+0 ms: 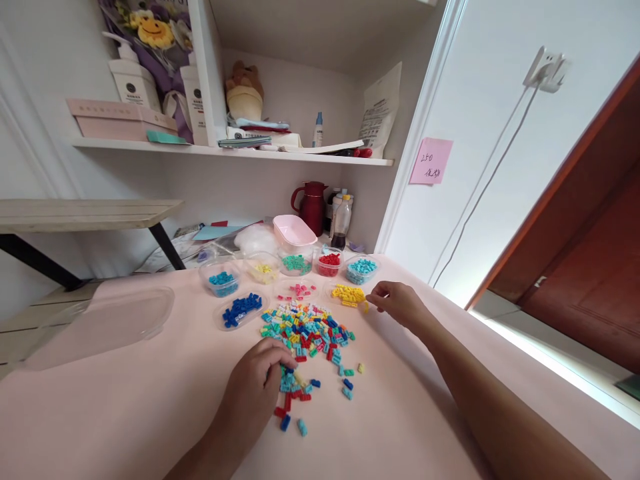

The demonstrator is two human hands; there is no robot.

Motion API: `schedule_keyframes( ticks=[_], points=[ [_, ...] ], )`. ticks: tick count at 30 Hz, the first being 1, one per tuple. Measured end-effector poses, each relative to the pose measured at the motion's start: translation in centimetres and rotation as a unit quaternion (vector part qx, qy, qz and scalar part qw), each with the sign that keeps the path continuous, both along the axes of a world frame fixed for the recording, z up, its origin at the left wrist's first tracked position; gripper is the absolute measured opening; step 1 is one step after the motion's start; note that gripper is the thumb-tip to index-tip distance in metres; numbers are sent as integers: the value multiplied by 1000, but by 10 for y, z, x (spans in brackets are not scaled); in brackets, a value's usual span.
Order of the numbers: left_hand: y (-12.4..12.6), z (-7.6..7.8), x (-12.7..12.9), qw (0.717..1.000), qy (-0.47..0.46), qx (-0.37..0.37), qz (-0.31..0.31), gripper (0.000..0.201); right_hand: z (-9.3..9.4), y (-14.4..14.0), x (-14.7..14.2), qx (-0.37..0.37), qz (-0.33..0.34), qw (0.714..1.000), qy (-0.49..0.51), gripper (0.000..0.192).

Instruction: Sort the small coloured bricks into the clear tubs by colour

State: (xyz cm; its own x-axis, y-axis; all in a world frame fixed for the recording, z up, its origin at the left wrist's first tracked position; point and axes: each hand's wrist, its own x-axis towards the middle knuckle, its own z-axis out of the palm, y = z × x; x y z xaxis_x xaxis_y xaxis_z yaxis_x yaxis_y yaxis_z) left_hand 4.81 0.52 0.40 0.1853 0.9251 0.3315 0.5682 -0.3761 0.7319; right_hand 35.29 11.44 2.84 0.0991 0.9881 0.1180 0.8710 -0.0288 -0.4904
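Note:
A mixed heap of small colourful toy bricks lies in the middle of the table. My left hand rests at its near left side, fingers curled down over the bricks; its fingertips are partly hidden, and I cannot make out what is between them. My right hand is at the right edge of a shallow clear tray of yellow bricks. Its thumb and fingers are pinched together, with a yellow brick at the fingertips. Loose bricks are scattered nearer me, right of my left hand.
Clear tubs hold blue, pale yellow, green, red and light blue bricks. Dark blue and pink bricks sit in shallow trays. Behind are a pink basin, a red jug and a bottle. A clear lid lies left.

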Motion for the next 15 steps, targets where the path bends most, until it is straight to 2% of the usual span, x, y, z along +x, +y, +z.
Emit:
schedule_keyframes(
  ticks=[9, 15],
  points=[
    [-1, -2, -1, 1000, 9, -14, -4, 34, -5, -3, -4, -19, 4, 997, -70, 27],
    [-1, -2, -1, 1000, 13, -12, -7, 34, -9, -1, -4, -16, -3, 997, -78, 13]
  ],
)
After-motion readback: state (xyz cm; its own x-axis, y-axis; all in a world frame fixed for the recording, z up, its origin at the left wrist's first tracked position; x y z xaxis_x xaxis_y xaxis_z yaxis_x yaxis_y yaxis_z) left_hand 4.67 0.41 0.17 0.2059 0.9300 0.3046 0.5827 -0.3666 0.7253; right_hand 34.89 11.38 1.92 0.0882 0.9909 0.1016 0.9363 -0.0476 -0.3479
